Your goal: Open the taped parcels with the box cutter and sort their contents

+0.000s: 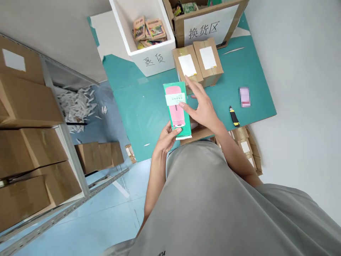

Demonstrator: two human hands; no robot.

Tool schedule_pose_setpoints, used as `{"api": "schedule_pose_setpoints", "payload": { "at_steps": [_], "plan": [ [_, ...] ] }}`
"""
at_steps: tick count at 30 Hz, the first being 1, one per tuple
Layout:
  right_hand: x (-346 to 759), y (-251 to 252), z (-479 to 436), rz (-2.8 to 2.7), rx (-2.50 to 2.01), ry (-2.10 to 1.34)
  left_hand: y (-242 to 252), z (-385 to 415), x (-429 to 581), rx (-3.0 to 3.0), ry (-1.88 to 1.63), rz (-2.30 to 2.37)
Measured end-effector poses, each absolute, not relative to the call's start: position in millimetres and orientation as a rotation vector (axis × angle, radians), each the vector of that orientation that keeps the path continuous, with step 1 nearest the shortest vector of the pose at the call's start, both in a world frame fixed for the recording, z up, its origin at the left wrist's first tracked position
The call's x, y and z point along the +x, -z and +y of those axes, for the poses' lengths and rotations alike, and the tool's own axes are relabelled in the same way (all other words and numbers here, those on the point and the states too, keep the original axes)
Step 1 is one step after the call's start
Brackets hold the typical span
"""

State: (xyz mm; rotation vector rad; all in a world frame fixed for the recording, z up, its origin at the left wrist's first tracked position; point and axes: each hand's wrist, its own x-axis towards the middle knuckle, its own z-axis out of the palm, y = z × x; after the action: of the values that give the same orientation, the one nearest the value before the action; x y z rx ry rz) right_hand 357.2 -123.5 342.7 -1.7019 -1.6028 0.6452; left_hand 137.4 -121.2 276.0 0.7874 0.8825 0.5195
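Observation:
A flat green packet (188, 117) with a pink rounded picture and a white label band stands out in front of my body, over the near edge of the table. My left hand (166, 139) grips its lower end, thumb on the front face. Beside its upper right edge, my right hand (204, 106) has its fingers stretched out, and its thumb tip is at the white label. Whether that thumb presses on the label I cannot tell. Below the packet and my right hand, an open cardboard box (199, 134) shows in part.
On the green table (138, 117) stand two taped cartons (210, 71), a white foam box (153, 60) with small colourful packs, and a large cardboard box (210, 26) with a handwritten sign. A box cutter (234, 117) lies right. Shelves of cartons (26, 99) line the left.

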Motion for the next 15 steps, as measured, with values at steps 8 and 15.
{"api": "schedule_pose_setpoints", "payload": {
  "at_steps": [8,15],
  "plan": [
    [391,-314,-116,-1.477,-1.647,-0.767,-286,-130,127,0.903,-0.449,0.775],
    [420,-279,-147,-1.182,-1.717,-0.75,-276,-138,130,1.081,-0.757,1.016]
  ]
}}
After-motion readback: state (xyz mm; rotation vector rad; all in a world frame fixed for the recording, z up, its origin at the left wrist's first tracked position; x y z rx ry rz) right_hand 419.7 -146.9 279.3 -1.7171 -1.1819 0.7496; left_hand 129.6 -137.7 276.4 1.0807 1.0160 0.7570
